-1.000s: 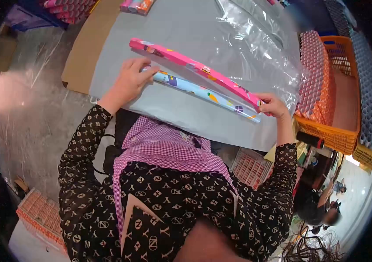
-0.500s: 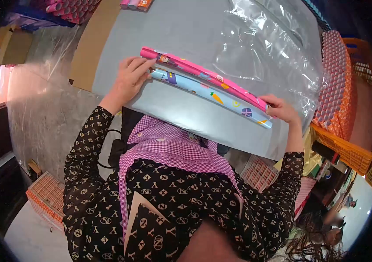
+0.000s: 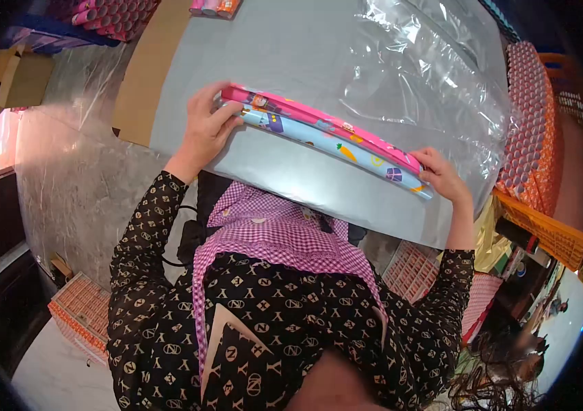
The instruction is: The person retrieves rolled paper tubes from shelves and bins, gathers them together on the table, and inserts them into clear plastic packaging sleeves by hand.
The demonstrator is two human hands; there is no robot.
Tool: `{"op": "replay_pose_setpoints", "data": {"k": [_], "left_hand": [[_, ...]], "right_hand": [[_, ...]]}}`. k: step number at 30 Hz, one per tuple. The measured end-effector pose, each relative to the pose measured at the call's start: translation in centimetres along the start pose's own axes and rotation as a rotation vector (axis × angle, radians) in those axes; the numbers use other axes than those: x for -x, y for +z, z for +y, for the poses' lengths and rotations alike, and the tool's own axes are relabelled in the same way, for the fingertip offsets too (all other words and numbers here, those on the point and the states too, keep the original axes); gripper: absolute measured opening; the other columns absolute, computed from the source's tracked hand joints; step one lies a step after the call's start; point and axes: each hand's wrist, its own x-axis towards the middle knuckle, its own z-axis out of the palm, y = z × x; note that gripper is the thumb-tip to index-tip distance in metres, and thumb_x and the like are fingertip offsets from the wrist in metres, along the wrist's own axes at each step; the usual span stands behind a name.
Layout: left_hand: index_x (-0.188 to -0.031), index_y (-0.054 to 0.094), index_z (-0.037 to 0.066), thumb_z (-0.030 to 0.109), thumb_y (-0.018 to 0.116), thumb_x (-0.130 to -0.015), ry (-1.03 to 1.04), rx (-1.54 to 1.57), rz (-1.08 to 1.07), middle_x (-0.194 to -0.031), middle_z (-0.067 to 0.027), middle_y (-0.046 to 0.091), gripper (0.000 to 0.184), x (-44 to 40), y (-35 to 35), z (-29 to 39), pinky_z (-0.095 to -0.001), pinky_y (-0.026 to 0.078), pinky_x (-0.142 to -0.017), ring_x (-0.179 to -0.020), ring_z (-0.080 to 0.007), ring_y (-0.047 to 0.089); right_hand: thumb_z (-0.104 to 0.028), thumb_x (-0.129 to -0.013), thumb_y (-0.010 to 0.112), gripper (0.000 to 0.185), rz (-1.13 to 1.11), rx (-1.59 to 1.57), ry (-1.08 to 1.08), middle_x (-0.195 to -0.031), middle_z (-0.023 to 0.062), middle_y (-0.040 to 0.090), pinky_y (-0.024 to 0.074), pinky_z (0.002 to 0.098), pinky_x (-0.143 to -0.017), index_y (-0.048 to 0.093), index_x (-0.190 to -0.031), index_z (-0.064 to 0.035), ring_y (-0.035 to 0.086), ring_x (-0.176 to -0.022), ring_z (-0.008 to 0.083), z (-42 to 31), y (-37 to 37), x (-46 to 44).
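A pink patterned roll of wrapping paper (image 3: 336, 128) and a light blue roll of wrapping paper (image 3: 319, 139) with carrot prints lie side by side, slanting down to the right. My left hand (image 3: 209, 122) is closed around their left ends, thumb on the near side and fingers by the pink end. At the other end, my right hand (image 3: 443, 177) grips the pink roll's tip between thumb and fingers. Whether it also presses the blue roll is hard to see. Both rolls are over the grey tabletop (image 3: 271, 168), close to its near edge.
Clear plastic film (image 3: 421, 82) covers the table's right part. Several short rolls (image 3: 214, 7) lie at the far edge. Stacked rolls in orange wrap (image 3: 527, 130) stand right, above an orange crate (image 3: 545, 236). Cardboard (image 3: 142, 89) borders the left side. Another person (image 3: 510, 359) is at lower right.
The gap between the pink and blue rolls has narrowed. My left hand has closed further around their left ends, and the pink end has dropped slightly toward me.
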Motion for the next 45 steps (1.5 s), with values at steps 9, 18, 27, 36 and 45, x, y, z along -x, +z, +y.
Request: {"op": "replay_pose_setpoints", "data": {"k": [9,18,27,36,45], "left_hand": [[-0.101,0.065,0.011,0.012,0.076,-0.076,0.029,-0.016,-0.059,-0.15,-0.0144,0.043,0.028,-0.3,-0.2,0.0,-0.0481,0.031,-0.108,-0.139,-0.0393,0.037],[-0.109,0.061,0.006,0.001,0.072,-0.079,0.061,0.18,-0.126,-0.137,-0.015,0.053,0.032,-0.2,0.3,-1.1,-0.0496,0.039,-0.108,-0.133,-0.0416,0.043],[-0.108,0.062,0.003,0.001,0.068,-0.085,0.094,0.174,-0.18,-0.138,-0.0158,0.053,0.024,-0.4,-0.2,-1.0,-0.0462,0.039,-0.108,-0.134,-0.041,0.042],[-0.11,0.062,0.004,0.0,0.065,-0.088,0.071,0.192,-0.196,-0.14,-0.0154,0.052,0.022,0.0,0.4,-1.5,-0.0449,0.037,-0.11,-0.136,-0.0381,0.041],[-0.113,0.06,0.005,0.0,0.064,-0.09,0.094,0.157,-0.193,-0.142,-0.0156,0.05,0.023,0.2,0.5,-1.9,-0.0462,0.036,-0.111,-0.136,-0.0377,0.041]], "right_hand": [[0.003,-0.077,0.055,0.057,-0.019,0.011,0.017,-0.117,0.0087,0.053,0.0402,0.0319,-0.096,0.056,-0.134,-0.0068,0.05,-0.111,0.0238,-0.7,0.5,0.1],[0.002,-0.079,0.058,0.056,0.085,0.04,-0.032,-0.11,0.0103,0.055,0.042,0.0339,-0.095,0.056,-0.134,-0.0105,0.051,-0.107,0.0264,0.2,1.8,0.5],[-0.019,-0.087,0.063,0.058,0.14,0.119,-0.071,-0.125,0.0157,0.053,0.043,0.0376,-0.097,0.047,-0.14,-0.0023,0.052,-0.113,0.0301,-0.2,2.4,1.3],[-0.024,-0.076,0.074,0.067,0.493,0.239,-0.32,-0.126,0.0153,0.057,0.0414,0.0452,-0.099,0.049,-0.134,-0.0029,0.052,-0.119,0.0347,-10.4,8.0,-6.1],[-0.024,-0.063,0.083,0.083,0.548,0.442,-0.4,-0.116,0.014,0.058,0.0427,0.0395,-0.097,0.048,-0.135,-0.0008,0.056,-0.109,0.0288,-16.0,12.6,-12.0]]}}
